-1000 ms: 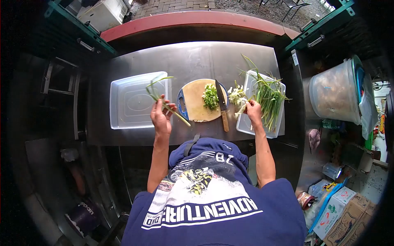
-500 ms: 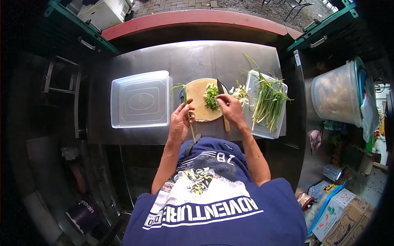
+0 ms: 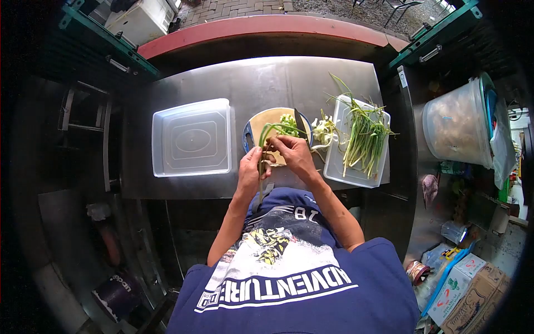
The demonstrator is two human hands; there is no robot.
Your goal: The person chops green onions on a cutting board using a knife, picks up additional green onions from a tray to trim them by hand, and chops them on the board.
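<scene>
Shiny metal table bearing green onions, red ledge beyond, paving outside

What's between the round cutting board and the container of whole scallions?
Head view: a loose heap of pale scallion scraps lies between the round cutting board and the plastic container.

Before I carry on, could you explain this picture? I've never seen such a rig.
There's no machine: a person works with two bare hands, seen from a camera worn on the head, looking forward and down. The left hand holds a green onion; the right hand's fingertips are at it, though whether they grip is unclear. On the metal table, a cutting board bears chopped greens and a knife. Left of it sits a clear container; to the right, another tub bears more green onions.
</scene>
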